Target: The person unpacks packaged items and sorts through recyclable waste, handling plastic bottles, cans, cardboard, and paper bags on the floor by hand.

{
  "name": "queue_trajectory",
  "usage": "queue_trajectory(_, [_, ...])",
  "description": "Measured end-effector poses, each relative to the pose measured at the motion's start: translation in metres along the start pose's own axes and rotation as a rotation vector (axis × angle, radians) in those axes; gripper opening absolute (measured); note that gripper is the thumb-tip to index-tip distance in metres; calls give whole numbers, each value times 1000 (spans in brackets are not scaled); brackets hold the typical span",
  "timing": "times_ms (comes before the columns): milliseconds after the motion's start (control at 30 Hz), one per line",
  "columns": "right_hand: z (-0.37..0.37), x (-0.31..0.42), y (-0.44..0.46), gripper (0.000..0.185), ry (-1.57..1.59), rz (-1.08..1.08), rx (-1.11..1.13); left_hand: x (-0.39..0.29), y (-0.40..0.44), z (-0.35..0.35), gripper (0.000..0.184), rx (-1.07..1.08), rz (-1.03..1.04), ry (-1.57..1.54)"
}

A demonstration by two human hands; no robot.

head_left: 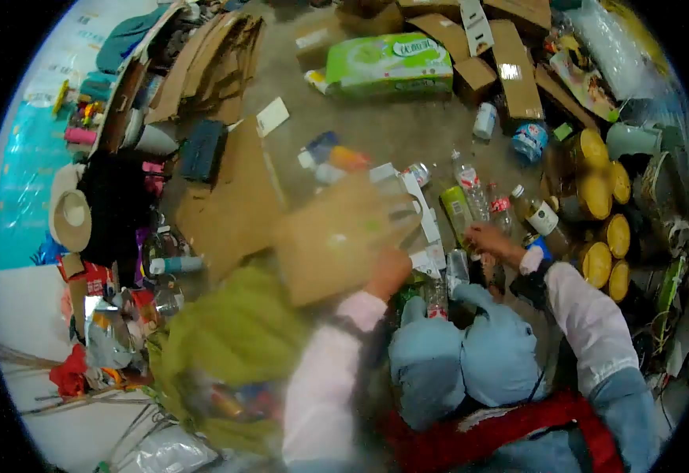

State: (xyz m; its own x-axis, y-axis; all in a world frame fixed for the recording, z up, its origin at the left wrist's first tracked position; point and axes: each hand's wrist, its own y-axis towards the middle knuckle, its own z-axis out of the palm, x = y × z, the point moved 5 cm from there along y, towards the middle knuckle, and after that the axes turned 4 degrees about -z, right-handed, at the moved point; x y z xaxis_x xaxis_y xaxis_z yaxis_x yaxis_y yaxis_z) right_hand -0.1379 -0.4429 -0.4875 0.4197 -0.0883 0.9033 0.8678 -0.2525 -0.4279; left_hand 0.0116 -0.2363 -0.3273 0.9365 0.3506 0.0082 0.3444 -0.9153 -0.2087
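A flat brown sheet of cardboard (pixel 344 236), blurred by motion, is gripped at its lower right edge by my left hand (pixel 391 272). My right hand (pixel 495 243) is beside the lower end of a yellow-green can (pixel 456 209), its fingers bent but apart. Whether it touches the can I cannot tell. Close to that hand lie a clear plastic bottle with a red label (pixel 472 185) and a bottle of pale liquid with a white label (pixel 544 218). White box pieces (pixel 423 209) stick out behind the cardboard sheet.
An olive-green sack (pixel 234 339) lies at my left, near a large cardboard piece (pixel 234 205). Beyond are a green printed package (pixel 391 67) and cardboard boxes (pixel 510 71). Several yellow-ended cylinders (pixel 596 189) stack at the right. My knees (pixel 455 355) are in front.
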Motion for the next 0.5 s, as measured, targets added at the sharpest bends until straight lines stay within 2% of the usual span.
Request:
queue_trajectory(67, [6,14,22,35,-80,36,29,5,-5,-28,11,247,-65,-128])
queue_trajectory(100, [11,40,32,38,-284,124,53,13,-8,-33,11,366,-100,-188])
queue_trajectory(200, [42,51,56,62,-501,59,-70,33,-44,-56,13,53,157,-178])
queue_trajectory(300, [73,70,59,59,-381,-51,-181,46,-64,-78,14,127,34,-237])
queue_trajectory(367, [79,72,63,59,-308,-5,-189,50,-73,-89,13,64,1,-272])
queue_trajectory(400, [84,71,68,56,-327,71,-154,53,-79,-93,13,34,-17,-290])
queue_trajectory(467, [92,75,63,47,-316,65,-150,64,-91,-103,14,-54,-27,-218])
queue_trajectory(500, [89,100,51,45,-73,36,-88,69,-97,-108,15,-102,-37,-183])
